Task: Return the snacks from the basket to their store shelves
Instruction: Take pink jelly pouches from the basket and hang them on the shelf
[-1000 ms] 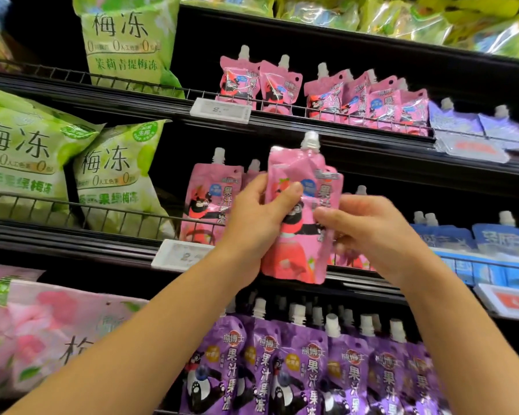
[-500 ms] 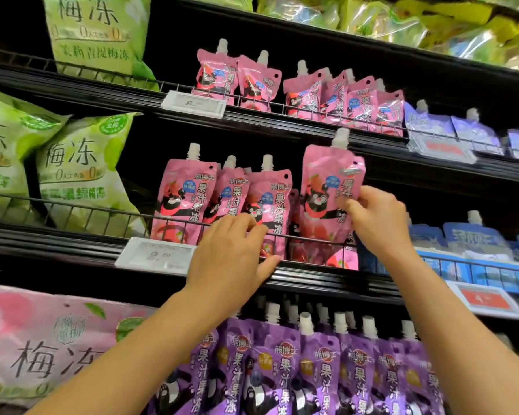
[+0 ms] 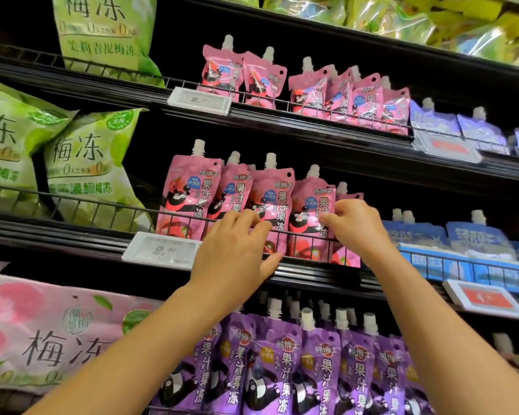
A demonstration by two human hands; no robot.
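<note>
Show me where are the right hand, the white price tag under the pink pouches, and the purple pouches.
right hand (image 3: 357, 226): head view, back of the hand
white price tag (image 3: 162, 250): head view, its face
purple pouches (image 3: 282, 369): head view, front of one pouch

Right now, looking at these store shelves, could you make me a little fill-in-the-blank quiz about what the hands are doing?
1. The right hand pinches a ____ pouch standing behind the wire rail.
2. The left hand rests on that rail, its thumb on the shelf's front ____.
3. The pouches one shelf below are ____.
4. The big bags at left are ____.

Missing words: pink; edge; purple; green
</note>
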